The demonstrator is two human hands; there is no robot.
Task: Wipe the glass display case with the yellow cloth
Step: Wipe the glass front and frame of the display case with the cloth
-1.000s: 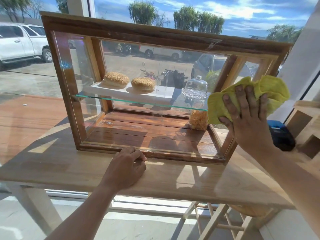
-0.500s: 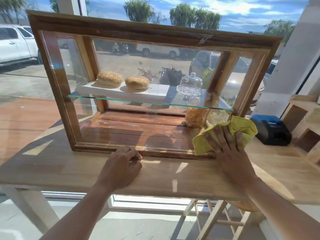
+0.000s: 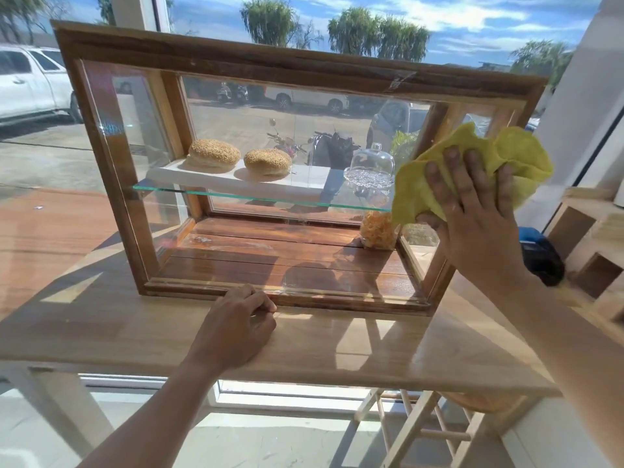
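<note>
At right of frame, the right hand [image 3: 472, 217] presses the yellow cloth [image 3: 418, 184] flat-fingered against the glass display case [image 3: 236, 62]; the left hand [image 3: 236, 325], loosely curled, rests on the table [image 3: 101, 332].

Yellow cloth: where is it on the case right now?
In the head view the cloth is at the right end of the case, pressed flat against the front glass by the right hand, level with the glass shelf.

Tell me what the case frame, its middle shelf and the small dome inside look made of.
Case frame: dark stained wood, grain and worn patches visible.
Middle shelf: clear glass, its edge showing green.
Small dome: transparent with a knob, glass or clear plastic; can't tell which.
</note>
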